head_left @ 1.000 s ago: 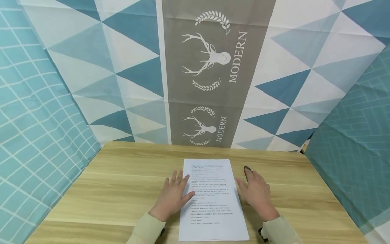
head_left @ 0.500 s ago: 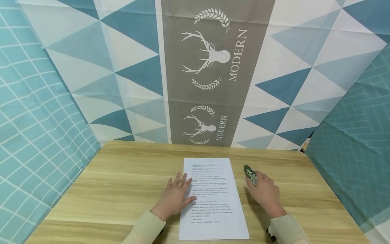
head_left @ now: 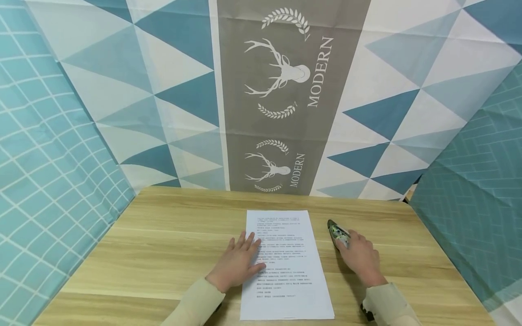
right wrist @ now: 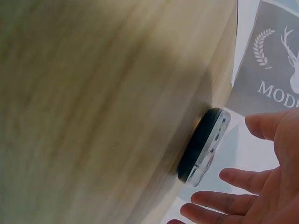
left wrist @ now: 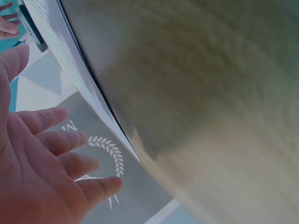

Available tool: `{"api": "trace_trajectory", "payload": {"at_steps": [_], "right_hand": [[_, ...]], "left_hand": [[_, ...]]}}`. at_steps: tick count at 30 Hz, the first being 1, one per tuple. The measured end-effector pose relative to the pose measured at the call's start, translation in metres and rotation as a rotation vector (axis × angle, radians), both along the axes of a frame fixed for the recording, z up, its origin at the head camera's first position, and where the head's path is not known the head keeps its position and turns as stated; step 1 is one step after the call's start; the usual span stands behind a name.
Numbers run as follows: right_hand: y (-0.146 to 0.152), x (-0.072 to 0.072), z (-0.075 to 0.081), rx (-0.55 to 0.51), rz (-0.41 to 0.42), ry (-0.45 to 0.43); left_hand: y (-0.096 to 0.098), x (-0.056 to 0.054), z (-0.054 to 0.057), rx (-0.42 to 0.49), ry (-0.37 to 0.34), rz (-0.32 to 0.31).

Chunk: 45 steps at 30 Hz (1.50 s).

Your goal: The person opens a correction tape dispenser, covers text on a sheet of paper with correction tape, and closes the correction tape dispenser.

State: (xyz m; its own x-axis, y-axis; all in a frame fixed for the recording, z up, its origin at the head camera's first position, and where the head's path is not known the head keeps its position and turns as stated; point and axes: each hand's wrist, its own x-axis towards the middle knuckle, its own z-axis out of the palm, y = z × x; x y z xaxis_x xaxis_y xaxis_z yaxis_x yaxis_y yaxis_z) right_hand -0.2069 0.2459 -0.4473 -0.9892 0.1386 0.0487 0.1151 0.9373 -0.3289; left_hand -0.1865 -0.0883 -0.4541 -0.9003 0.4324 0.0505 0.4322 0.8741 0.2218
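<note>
A stack of white printed paper [head_left: 285,280] lies upright on the wooden table, square to me in the head view. Over its left edge my left hand [head_left: 236,262] is spread palm down, fingers straight; in the left wrist view that hand [left wrist: 42,172] shows its splayed fingers. To the right of the paper lies a slim, pointed, dark green patterned object like a stapler [head_left: 336,233]. Close behind it is my right hand [head_left: 360,258], partly covering its near end. In the right wrist view the stapler-like object [right wrist: 203,147] lies apart from the loosely stretched fingers [right wrist: 224,203].
The wooden table [head_left: 163,244] stretches out on both sides of the paper. A patterned cloth wall [head_left: 277,113] with deer heads closes off the far side, and blue tiled cloth [head_left: 49,181] hangs to the left.
My right hand has moved rightward and a little nearer, uncovering most of the stapler-like object. My left hand has shifted slightly to the right and toward me.
</note>
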Motion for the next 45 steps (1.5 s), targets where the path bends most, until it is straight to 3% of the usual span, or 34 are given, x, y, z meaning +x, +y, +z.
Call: {"api": "trace_trajectory", "payload": {"at_steps": [28, 35, 45], "right_hand": [[0.015, -0.009, 0.000, -0.101, -0.005, -0.124], [0.015, -0.010, 0.003, -0.096, -0.004, -0.139], [0.017, -0.014, 0.003, -0.125, -0.004, -0.154]], "left_hand": [[0.005, -0.002, -0.001, -0.114, -0.056, -0.047], [0.006, -0.002, -0.002, -0.111, -0.091, -0.041], [0.005, -0.003, -0.002, -0.113, -0.079, -0.054]]}}
